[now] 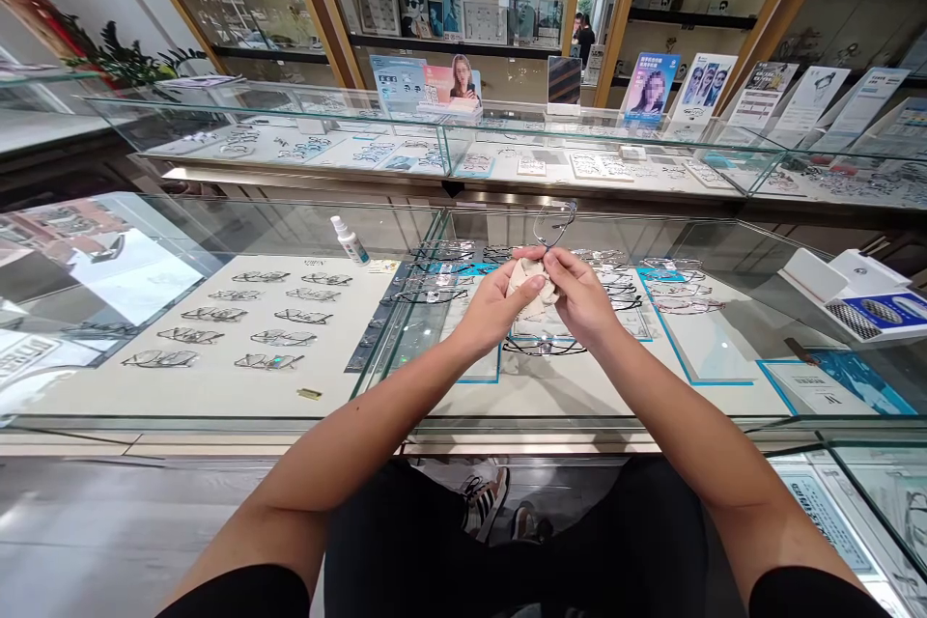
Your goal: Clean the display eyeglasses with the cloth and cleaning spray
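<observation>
Both of my hands meet above the glass counter. My left hand (492, 307) is closed around a crumpled cream cleaning cloth (526, 275). My right hand (585, 301) pinches the lower part of a pair of thin-rimmed eyeglasses (554, 224), with fingers against the cloth too. One lens stands up above the fingertips; the other part of the glasses is hidden by the hands and cloth. Rows of eyeglasses (435, 295) lie inside the case beneath my hands.
A white spray bottle (351, 240) stands on the counter to the left. An open white box (858, 294) with a blue panel is at the right. Behind runs another glass display case (391, 176) bearing poster stands (650, 87). My legs (514, 565) are below the counter's front edge.
</observation>
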The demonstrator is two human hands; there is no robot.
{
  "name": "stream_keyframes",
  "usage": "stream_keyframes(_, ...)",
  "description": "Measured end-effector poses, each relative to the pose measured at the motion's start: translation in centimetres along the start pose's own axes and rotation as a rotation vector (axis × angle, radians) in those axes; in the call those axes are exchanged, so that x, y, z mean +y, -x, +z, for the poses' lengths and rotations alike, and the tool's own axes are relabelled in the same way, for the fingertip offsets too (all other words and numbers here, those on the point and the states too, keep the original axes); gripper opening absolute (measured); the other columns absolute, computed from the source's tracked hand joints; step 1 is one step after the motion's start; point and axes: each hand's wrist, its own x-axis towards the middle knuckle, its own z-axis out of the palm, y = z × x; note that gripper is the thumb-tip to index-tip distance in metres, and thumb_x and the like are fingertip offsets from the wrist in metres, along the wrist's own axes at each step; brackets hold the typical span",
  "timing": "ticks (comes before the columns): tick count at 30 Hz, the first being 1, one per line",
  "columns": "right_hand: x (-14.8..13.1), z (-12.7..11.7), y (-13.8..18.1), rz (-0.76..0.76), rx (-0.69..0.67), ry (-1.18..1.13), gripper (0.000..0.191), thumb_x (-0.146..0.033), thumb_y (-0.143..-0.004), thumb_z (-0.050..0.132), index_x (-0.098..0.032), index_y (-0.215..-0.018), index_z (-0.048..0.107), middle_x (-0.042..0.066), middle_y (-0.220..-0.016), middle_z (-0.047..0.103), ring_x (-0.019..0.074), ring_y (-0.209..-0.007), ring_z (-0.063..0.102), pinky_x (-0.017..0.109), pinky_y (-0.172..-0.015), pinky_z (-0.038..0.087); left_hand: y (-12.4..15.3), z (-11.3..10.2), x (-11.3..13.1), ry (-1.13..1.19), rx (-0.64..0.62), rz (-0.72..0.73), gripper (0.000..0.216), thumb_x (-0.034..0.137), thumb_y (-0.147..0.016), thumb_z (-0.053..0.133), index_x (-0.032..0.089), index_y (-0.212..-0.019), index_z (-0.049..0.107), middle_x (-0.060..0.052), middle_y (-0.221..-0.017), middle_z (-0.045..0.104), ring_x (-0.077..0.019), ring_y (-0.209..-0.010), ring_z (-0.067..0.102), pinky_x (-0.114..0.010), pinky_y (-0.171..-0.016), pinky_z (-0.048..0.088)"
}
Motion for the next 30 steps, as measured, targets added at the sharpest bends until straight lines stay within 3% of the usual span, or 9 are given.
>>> stream_keyframes(5, 0.3, 0.1, 0.2, -0.013, -0.026, 0.050, 0.031, -0.060, -0.095, 0.077, -0.033, -0.108, 0.087, 0.003, -0.131, 0.083, 0.0286, -0.129, 0.072, 0.043, -0.110, 0.055, 0.1, 0.2, 0.0, 0.000, 0.073, 0.017, 0.057, 0.066, -0.082, 0.089, 0.016, -0.101, 0.070, 0.001, -0.076, 0.067, -0.0114, -0.064, 0.054, -0.024, -0.062, 0.041)
stream_keyframes(9, 0.3, 0.3, 0.5, -0.048, -0.039, 0.081, 0.031, -0.057, -0.097, 0.075, -0.035, -0.116, 0.088, 0.003, -0.125, 0.084, 0.0291, -0.133, 0.070, 0.045, -0.115, 0.053, 0.0, 0.2, -0.2, -0.011, 0.110, 0.071, 0.056, 0.069, -0.085, 0.085, 0.016, -0.097, 0.071, 0.002, -0.072, 0.065, -0.0123, -0.066, 0.056, -0.025, -0.065, 0.044)
stream_keyframes(12, 0.2, 0.2, 0.5, -0.034, -0.063, 0.070, 0.034, -0.056, -0.100, 0.071, -0.036, -0.123, 0.086, 0.003, -0.124, 0.084, 0.0292, -0.129, 0.072, 0.045, -0.112, 0.056, 0.1, 0.1, -0.1, -0.069, 0.123, 0.102, 0.058, 0.074, -0.090, 0.077, 0.016, -0.093, 0.070, 0.002, -0.069, 0.060, -0.0112, -0.062, 0.050, -0.026, -0.062, 0.039)
stream_keyframes(15, 0.2, 0.0, 0.4, -0.042, -0.037, 0.083, 0.032, -0.056, -0.099, 0.074, -0.034, -0.117, 0.088, 0.003, -0.126, 0.084, 0.0279, -0.117, 0.075, 0.043, -0.103, 0.060, 0.2, -0.1, 0.1, -0.165, 0.142, 0.133, 0.063, 0.079, -0.092, 0.070, 0.017, -0.091, 0.070, 0.002, -0.067, 0.058, -0.0116, -0.060, 0.046, -0.027, -0.059, 0.036)
stream_keyframes(19, 0.3, -0.3, 0.3, 0.011, 0.008, 0.095, 0.037, -0.062, -0.091, 0.079, -0.031, -0.110, 0.088, 0.004, -0.131, 0.083, 0.0264, -0.097, 0.077, 0.040, -0.071, 0.065, 0.0, -0.3, 0.2, -0.146, 0.010, 0.100, 0.065, 0.081, -0.094, 0.065, 0.017, -0.105, 0.070, 0.001, -0.066, 0.061, -0.0142, -0.058, 0.052, -0.028, -0.057, 0.039)
stream_keyframes(21, 0.2, -0.4, 0.3, 0.025, 0.017, 0.070, 0.040, -0.064, -0.090, 0.080, -0.030, -0.109, 0.088, 0.004, -0.133, 0.082, 0.0253, -0.091, 0.077, 0.038, -0.063, 0.065, -0.1, -0.3, 0.2, -0.095, -0.066, 0.079, 0.063, 0.080, -0.095, 0.066, 0.018, -0.110, 0.068, 0.001, -0.068, 0.062, -0.0147, -0.059, 0.054, -0.028, -0.058, 0.042)
stream_keyframes(26, -0.1, -0.5, 0.2, 0.049, 0.037, 0.014, 0.038, -0.062, -0.090, 0.081, -0.029, -0.107, 0.087, 0.005, -0.132, 0.082, 0.0247, -0.088, 0.079, 0.039, -0.064, 0.069, -0.2, -0.3, 0.9, -0.107, -0.187, 0.108, 0.057, 0.069, -0.091, 0.079, 0.017, -0.111, 0.064, 0.000, -0.083, 0.064, -0.0133, -0.068, 0.058, -0.028, -0.067, 0.051)
stream_keyframes(30, 0.0, -0.3, 0.2, 0.053, 0.022, -0.017, 0.038, -0.062, -0.089, 0.082, -0.030, -0.108, 0.087, 0.004, -0.137, 0.080, 0.0236, -0.084, 0.079, 0.041, -0.065, 0.070, -0.2, -0.3, 0.9, -0.135, -0.152, 0.116, 0.055, 0.064, -0.090, 0.083, 0.017, -0.109, 0.062, 0.002, -0.078, 0.063, -0.0106, -0.060, 0.055, -0.025, -0.057, 0.047)
